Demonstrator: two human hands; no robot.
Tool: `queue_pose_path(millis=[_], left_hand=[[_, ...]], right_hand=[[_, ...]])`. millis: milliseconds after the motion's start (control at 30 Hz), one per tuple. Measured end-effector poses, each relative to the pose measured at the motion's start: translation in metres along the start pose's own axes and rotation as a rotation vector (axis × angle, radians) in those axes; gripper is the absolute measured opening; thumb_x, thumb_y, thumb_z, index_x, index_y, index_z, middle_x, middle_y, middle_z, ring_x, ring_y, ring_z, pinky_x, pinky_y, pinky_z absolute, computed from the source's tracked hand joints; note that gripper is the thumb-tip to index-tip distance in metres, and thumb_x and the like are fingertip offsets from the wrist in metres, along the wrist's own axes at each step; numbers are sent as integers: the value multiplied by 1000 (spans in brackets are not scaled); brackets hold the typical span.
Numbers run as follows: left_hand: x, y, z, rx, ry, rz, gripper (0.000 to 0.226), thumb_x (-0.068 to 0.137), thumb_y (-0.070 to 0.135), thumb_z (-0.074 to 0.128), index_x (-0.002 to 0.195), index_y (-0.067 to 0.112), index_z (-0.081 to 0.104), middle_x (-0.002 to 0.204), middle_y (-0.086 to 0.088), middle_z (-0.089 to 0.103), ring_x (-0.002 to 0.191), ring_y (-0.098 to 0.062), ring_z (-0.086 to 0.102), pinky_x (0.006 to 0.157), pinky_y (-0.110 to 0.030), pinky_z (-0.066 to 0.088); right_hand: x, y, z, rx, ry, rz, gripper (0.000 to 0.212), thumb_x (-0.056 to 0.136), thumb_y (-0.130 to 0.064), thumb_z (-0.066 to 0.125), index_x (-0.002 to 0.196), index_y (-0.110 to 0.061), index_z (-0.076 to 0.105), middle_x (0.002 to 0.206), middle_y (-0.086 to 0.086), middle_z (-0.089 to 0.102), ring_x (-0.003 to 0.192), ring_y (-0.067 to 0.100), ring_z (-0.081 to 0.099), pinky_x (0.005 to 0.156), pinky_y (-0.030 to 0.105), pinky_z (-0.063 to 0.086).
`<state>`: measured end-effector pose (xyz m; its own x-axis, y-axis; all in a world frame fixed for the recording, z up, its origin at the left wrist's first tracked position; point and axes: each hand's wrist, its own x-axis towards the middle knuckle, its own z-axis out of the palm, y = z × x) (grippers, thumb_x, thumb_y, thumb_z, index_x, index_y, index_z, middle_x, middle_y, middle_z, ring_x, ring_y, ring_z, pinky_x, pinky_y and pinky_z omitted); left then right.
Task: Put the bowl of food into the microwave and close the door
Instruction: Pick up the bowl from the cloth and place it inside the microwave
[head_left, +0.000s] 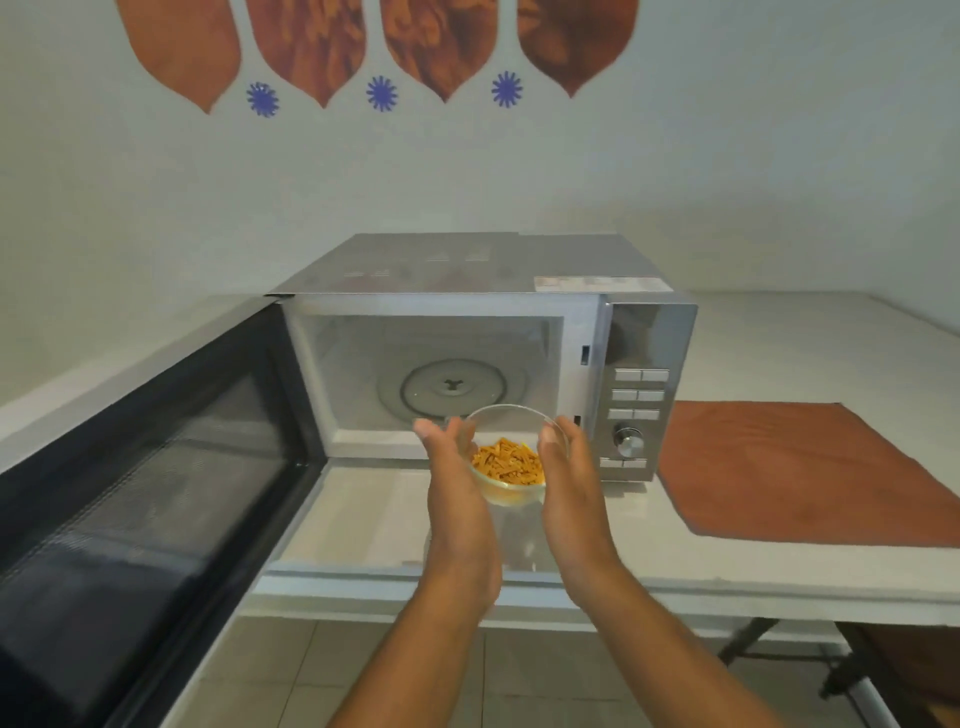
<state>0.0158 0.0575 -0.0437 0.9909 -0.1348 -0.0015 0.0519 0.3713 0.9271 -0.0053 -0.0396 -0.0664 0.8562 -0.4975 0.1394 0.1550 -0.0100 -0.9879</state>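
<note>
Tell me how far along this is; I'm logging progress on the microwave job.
Done: the door is swung wide open. In hand: left hand and right hand hold the glass bowl of food before the opening. Left: set it on the empty turntable and shut the door.

both hands (511, 467) apparently cupped, palms inward

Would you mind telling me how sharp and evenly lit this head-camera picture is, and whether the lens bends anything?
Head view: soft overall; the open microwave door at the left edge is smeared, the bowl and both hands only slightly blurred. Lighting is flat and even, with no hard shadows or glare. Wide-angle distortion splays the counter and door outward.
</note>
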Motion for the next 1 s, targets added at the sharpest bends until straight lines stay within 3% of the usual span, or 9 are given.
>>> queue_pose_path(millis=[100,167,233,333,433,533,667,767,1000], left_hand=[[33,16,-12,17,-23,-34,98,94,88,16,168,28,38,166,8,50,122,5,53,99,-24,36],[54,24,-18,24,-15,-34,97,97,86,14,169,25,35,170,5,46,142,-7,49,109,-27,30],[75,29,-22,6,3,-24,98,98,86,13,170,22,32,173,4,41,155,-11,41,116,-33,25],[107,34,-26,-34,10,-10,95,98,86,14,156,21,53,150,5,63,125,-6,65,106,-31,45],[141,30,-31,-70,44,-37,100,97,88,16,165,21,45,162,-2,59,141,-15,60,109,-33,46],[169,24,-32,-97,76,-64,103,95,90,20,173,25,23,178,-2,36,163,-22,35,133,-48,26],[198,18,-30,-138,100,-114,108,89,95,25,172,25,28,177,-6,38,163,-33,36,134,-63,20],[216,14,-32,-122,104,-139,112,86,97,25,170,24,34,175,-5,41,161,-32,39,134,-62,19],[248,16,-33,-121,97,-179,111,89,95,23,173,23,25,178,-6,36,165,-29,32,136,-56,19]], right_hand=[[30,-3,21,-38,-28,9,53,104,-60,40,153,-41,37,128,-31,53,107,-28,53,76,0,43],[52,-4,36,-45,-31,8,58,104,-60,39,157,-36,35,140,-20,50,122,-5,53,84,9,38],[73,-2,52,-50,-44,11,59,105,-59,39,155,-29,39,136,-16,50,123,2,53,83,13,37],[107,5,74,-70,-43,17,56,102,-60,38,139,-21,52,113,-12,64,102,1,64,80,29,46],[141,15,92,-100,-50,75,59,101,-61,34,142,-23,51,127,3,67,112,21,65,90,39,51],[175,24,104,-139,-32,145,58,105,-57,32,154,-27,43,146,5,58,115,24,60,87,34,47],[216,28,117,-179,-17,235,62,105,-57,30,151,-21,50,145,11,62,122,33,62,96,41,48],[232,38,122,-208,-22,186,63,106,-56,29,150,-18,51,148,14,60,128,36,60,111,48,46],[256,47,129,-216,-39,150,74,102,-65,28,160,-20,40,163,9,48,144,35,49,122,51,35]])
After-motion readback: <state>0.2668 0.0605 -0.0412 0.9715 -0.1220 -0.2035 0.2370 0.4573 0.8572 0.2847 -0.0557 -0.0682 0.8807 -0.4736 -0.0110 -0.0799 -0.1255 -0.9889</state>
